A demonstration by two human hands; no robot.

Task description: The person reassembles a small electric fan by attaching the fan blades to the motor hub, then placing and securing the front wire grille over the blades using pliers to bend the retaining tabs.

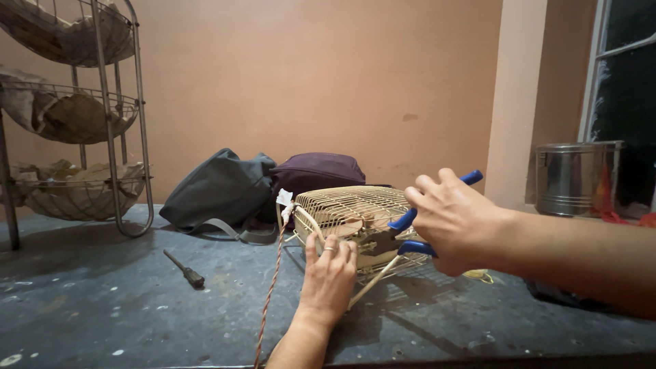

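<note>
On a dark, paint-flecked worktop (102,301), left hand (328,277) lying flat, fingers apart, pressing the cream wire fan cage (348,208), right hand (454,219) closing around blue-handled pliers (410,236) biting the cage, screwdriver (184,269) lying nearby, bags (225,188) slumping behind.

light: pretty dim, warm indoor glow from above
window (625,102): pitch black outside
shadows: soft, dark under the wire rack (102,130)
focus: mostly sharp, slight grain
edges: bit of wide-angle bending on the rack
</note>
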